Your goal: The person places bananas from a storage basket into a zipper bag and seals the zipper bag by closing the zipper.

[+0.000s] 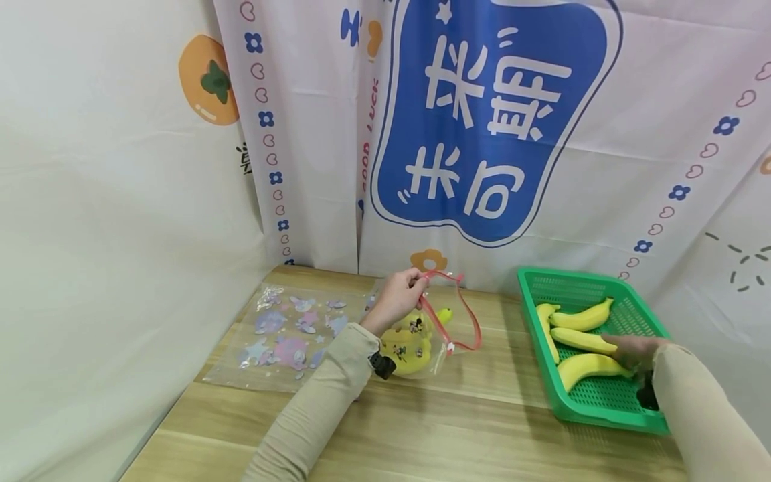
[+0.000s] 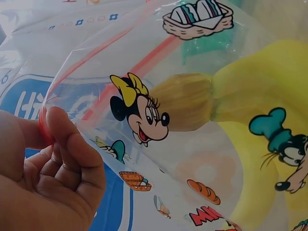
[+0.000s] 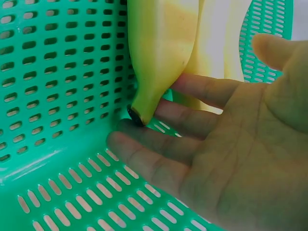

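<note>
My left hand [image 1: 394,301] pinches the red zip edge of a clear zip bag [image 1: 442,323] printed with cartoon figures, and the bag's mouth gapes open. Yellow bananas [image 2: 262,79] lie inside it, seen through the plastic in the left wrist view. To the right, my right hand [image 1: 638,351] reaches into a green basket [image 1: 557,395] holding several bananas. In the right wrist view its fingers are extended beside and partly behind the dark-tipped end of one banana [image 3: 163,48], not curled round it; whether they touch it I cannot tell.
A second clear bag [image 1: 249,375] with purple and pink prints lies flat at the table's left. The wooden table [image 1: 470,435] meets a printed curtain [image 1: 325,167] at the back and a white sheet [image 1: 120,234] on the left.
</note>
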The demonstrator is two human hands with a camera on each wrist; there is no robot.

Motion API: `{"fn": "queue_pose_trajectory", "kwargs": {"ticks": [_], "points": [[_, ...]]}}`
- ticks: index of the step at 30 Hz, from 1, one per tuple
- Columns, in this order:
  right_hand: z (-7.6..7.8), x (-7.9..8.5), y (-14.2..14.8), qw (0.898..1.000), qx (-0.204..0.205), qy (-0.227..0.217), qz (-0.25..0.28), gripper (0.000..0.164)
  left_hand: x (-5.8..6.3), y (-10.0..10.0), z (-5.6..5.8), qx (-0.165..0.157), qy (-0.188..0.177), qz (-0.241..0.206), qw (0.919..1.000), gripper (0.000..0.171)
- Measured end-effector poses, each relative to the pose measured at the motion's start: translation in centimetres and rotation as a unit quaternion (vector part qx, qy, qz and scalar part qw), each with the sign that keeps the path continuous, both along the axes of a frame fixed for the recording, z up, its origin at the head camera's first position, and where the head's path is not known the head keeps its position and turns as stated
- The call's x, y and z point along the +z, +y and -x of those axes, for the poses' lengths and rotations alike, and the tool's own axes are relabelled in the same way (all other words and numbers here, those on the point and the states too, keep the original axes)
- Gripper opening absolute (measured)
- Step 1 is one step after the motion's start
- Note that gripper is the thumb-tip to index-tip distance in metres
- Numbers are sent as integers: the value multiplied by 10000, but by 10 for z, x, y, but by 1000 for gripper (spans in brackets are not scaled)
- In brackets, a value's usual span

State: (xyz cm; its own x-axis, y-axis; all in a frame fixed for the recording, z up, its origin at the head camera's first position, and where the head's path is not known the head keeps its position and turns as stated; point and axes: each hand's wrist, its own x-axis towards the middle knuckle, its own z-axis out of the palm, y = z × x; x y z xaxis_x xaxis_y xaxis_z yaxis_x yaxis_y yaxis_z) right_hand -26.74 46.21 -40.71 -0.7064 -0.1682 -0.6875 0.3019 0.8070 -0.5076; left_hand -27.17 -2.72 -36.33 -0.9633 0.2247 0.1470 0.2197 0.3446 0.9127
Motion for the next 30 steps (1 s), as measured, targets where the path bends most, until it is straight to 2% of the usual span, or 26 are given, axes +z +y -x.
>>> {"fn": "queue_pose_trajectory", "kwargs": {"ticks": [5,11,19,26,30], "points": [[-2,-3,-1,9994,-335,-7,133,86,-1,-1,-1,-1,55,36,10000,20],[-4,-4,-4,9981,-589,62,155,80,-1,-1,-1,-25,69,-23,10000,20],[-9,-9,-5,9937,-1072,258,218,51,-2,-2,-2,-4,89,4,10000,21],[-8,-8,-9,9952,-929,283,143,34,-3,-3,-2,-17,84,-44,10000,21],[-5,-8,-10,9958,-863,305,67,30,-2,-3,-2,-14,93,-26,10000,21]]}}
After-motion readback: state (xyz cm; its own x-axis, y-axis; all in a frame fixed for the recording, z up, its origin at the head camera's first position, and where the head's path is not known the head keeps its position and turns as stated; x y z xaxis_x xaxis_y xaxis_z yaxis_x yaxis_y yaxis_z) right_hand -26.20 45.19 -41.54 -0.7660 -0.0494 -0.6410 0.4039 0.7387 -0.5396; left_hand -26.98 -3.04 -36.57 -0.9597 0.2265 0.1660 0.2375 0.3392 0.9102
